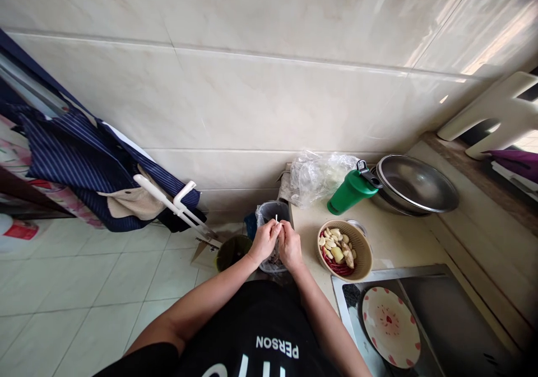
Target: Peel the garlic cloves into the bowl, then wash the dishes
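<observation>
My left hand [264, 240] and my right hand [290, 246] meet fingertip to fingertip over a lined trash bin [266, 212]. Both are closed in a pinch around a small white piece [276, 218] that looks like garlic; its tip sticks up between them, and the fingers hide the rest. To the right, on the counter, a tan basket [366, 256] holds peeled garlic cloves [329, 241], pieces of ginger [337, 254] and dried red chillies [342, 269]. Dark scraps lie in the bin's clear bag below my hands.
Behind the basket stand a green shaker bottle [351, 191], a crumpled plastic bag [317, 175] and metal bowls [416, 184]. A plate with red marks [390, 326] rests in the sink area [424, 276]. At left are a dark bucket [233, 252], white rods [179, 204] and hanging striped cloth [79, 153].
</observation>
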`<state>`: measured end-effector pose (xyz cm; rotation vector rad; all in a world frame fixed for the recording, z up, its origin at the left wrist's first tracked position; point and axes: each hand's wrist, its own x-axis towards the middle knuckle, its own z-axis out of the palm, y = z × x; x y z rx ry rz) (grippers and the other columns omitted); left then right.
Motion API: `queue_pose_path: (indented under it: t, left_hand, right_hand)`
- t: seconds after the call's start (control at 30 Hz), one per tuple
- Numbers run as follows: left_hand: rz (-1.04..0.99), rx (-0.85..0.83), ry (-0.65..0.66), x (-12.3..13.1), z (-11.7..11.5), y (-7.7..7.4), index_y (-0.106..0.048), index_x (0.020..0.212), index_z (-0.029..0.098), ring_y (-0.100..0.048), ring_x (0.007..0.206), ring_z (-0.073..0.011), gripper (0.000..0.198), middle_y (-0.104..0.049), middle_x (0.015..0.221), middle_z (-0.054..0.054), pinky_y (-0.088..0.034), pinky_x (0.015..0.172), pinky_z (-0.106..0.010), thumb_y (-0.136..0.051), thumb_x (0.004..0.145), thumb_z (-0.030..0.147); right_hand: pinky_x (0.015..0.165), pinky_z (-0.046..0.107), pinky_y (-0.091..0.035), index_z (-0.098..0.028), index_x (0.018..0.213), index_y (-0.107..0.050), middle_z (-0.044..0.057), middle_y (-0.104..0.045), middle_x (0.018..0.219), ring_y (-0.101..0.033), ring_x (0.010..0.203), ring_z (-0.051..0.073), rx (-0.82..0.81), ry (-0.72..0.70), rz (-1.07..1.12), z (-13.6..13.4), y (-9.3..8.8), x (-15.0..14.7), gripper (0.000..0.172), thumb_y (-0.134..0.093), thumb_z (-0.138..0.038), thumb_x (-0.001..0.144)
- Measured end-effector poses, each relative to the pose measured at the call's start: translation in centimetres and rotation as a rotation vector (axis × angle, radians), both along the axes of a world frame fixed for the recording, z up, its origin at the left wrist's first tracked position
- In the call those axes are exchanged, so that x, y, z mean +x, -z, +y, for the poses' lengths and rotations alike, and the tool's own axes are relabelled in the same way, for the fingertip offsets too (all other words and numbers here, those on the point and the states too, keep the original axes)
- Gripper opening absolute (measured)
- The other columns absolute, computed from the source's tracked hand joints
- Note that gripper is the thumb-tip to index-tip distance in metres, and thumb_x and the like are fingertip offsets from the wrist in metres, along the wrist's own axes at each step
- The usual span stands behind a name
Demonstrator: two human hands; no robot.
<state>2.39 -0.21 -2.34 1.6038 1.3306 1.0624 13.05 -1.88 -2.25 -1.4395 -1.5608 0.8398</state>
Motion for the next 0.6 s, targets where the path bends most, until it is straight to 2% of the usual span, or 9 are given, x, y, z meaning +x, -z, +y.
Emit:
queue_pose_path:
  t: [0.23,0.43,0.53,0.6]
  left_hand:
    - [-0.111,-0.036,-0.077,0.5,-0.3,0.1,-0.057,0.066,0.019,-0.048,0.055,-0.0141,0.032,-0.056,0.060,-0.001,-0.036,0.059,-0.026,-0.044,0.086,0.040]
    - [-0.111,-0.044,-0.108,0.2,-0.2,1.1,-0.055,0.063,0.020,-0.045,0.054,-0.0138,0.030,-0.054,0.058,-0.001,-0.034,0.058,-0.027,-0.046,0.084,0.038]
    - [-0.103,-0.014,-0.080,0.1,-0.1,1.2,-0.052,0.061,0.020,-0.043,0.053,-0.0129,0.030,-0.051,0.057,0.000,-0.033,0.058,-0.026,-0.046,0.084,0.037]
    - [-0.083,-0.007,-0.054,0.0,0.0,1.3,-0.051,0.059,0.020,-0.042,0.052,-0.0123,0.030,-0.049,0.056,0.001,-0.033,0.058,-0.025,-0.046,0.084,0.037]
  right_hand:
    - [0.062,0.027,-0.041,-0.021,0.094,-0.058,0.005,-0.066,0.076,-0.058,0.065,0.018,-0.053,0.122,0.033,-0.1,-0.1,-1.3,0.031,-0.034,-0.040,0.090]
    - [0.066,0.028,-0.043,-0.022,0.085,-0.059,0.004,-0.066,0.075,-0.058,0.069,0.018,-0.140,0.240,0.208,0.4,1.6,-2.4,0.029,-0.038,-0.042,0.086]
    - [0.059,0.027,-0.043,-0.020,0.079,-0.060,0.003,-0.062,0.065,-0.056,0.062,0.017,-0.224,0.300,0.363,0.7,2.6,-2.4,0.032,-0.036,-0.041,0.085]
    - [0.052,0.026,-0.042,-0.019,0.080,-0.060,0.001,-0.058,0.058,-0.053,0.056,0.016,-0.266,0.276,0.453,0.8,3.0,-2.1,0.033,-0.036,-0.041,0.084]
